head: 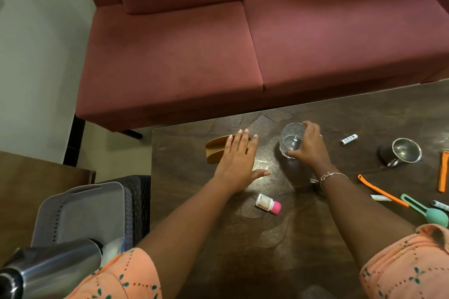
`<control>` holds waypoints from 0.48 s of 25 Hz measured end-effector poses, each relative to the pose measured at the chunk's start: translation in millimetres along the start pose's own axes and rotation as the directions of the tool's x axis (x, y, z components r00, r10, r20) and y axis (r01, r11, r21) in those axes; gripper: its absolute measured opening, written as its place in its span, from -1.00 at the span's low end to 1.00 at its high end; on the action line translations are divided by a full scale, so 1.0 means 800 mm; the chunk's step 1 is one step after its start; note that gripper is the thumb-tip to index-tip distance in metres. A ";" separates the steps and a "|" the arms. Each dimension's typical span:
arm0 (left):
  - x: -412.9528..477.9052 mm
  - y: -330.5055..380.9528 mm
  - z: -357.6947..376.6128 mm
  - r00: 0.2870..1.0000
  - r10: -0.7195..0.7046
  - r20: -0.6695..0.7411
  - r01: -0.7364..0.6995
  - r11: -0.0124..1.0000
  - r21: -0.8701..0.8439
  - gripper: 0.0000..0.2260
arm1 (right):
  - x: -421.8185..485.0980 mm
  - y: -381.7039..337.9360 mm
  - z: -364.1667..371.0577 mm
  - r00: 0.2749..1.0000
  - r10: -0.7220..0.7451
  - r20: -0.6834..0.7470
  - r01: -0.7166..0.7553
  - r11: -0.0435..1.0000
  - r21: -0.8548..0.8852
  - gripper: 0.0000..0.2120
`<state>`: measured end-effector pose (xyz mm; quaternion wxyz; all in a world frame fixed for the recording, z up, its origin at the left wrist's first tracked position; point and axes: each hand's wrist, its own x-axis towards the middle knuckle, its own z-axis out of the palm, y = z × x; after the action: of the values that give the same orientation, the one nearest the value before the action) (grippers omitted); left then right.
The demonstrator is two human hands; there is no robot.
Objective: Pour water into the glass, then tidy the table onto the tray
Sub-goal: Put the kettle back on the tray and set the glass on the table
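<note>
Steel flask (48, 267) sits low-left by the tray (97, 185), nearest the flat, spread left hand (237, 161); right hand (308, 148) grips the glass (290, 139). I'd fetch with left.

**A:** what's seen on the counter (267, 238) right now?

**B:** clear glass (291, 139) is gripped by the right hand (309, 148), fingers (308, 127) curled round it. Left hand (237, 160) is spread flat just beside, partly over an orange holder (216, 149). Pink-capped bottle (267, 204) is lying on its side nearer. Grey tray (80, 211) is set off the left edge.
</note>
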<state>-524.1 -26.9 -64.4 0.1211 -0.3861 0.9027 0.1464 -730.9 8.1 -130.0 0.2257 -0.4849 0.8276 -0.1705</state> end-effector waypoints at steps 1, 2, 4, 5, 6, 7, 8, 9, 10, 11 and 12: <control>-0.002 -0.003 0.000 1.000 0.001 -0.005 -0.001 1.000 0.014 -0.21 | -0.001 0.000 0.002 1.000 0.015 0.000 -0.015 1.000 -0.002 -0.06; -0.003 -0.005 0.000 1.000 0.001 -0.006 -0.001 1.000 0.023 -0.21 | -0.001 -0.001 0.004 0.999 0.036 0.000 -0.036 0.999 0.001 -0.05; -0.005 -0.010 0.000 1.000 -0.005 -0.011 0.005 1.000 0.026 -0.21 | 0.001 -0.002 0.004 0.998 0.063 0.017 -0.063 0.998 -0.008 -0.04; -0.006 -0.013 0.001 1.000 -0.009 -0.013 0.009 1.000 0.024 -0.21 | 0.003 -0.003 0.003 0.997 0.071 0.038 -0.070 0.997 -0.026 -0.03; -0.008 -0.015 0.001 1.000 -0.015 -0.010 0.015 1.000 0.019 -0.21 | 0.004 -0.004 0.001 0.995 0.081 0.064 -0.078 0.996 -0.046 -0.03; -0.011 -0.017 0.001 1.000 -0.022 -0.001 0.022 1.000 0.013 -0.21 | 0.004 -0.004 -0.003 0.992 0.090 0.091 -0.084 0.994 -0.063 -0.02; -0.016 -0.017 0.001 0.999 -0.034 0.006 0.034 0.999 0.008 -0.21 | 0.002 -0.005 -0.006 0.990 0.089 0.114 -0.079 0.993 -0.083 -0.02; -0.023 -0.017 0.001 0.999 -0.049 0.010 0.049 0.999 0.003 -0.21 | -0.001 -0.007 -0.010 0.989 0.075 0.127 -0.060 0.992 -0.112 -0.03; -0.030 -0.018 0.000 0.998 -0.064 0.009 0.064 0.998 -0.004 -0.21 | -0.006 -0.011 -0.013 0.991 0.047 0.126 -0.027 0.988 -0.153 -0.05; -0.037 -0.018 -0.003 0.997 -0.075 0.006 0.075 0.997 -0.014 -0.22 | -0.013 -0.016 -0.016 0.994 0.006 0.112 0.018 0.978 -0.209 -0.08; -0.045 -0.021 -0.006 0.996 -0.085 0.003 0.085 0.996 -0.024 -0.22 | -0.021 -0.023 -0.017 0.994 -0.044 0.099 0.070 0.958 -0.278 -0.12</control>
<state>-488.1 -15.3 -51.0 0.1232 -0.4254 0.8835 0.1523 -717.7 14.6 -105.7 0.1873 -0.5428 0.8179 -0.0354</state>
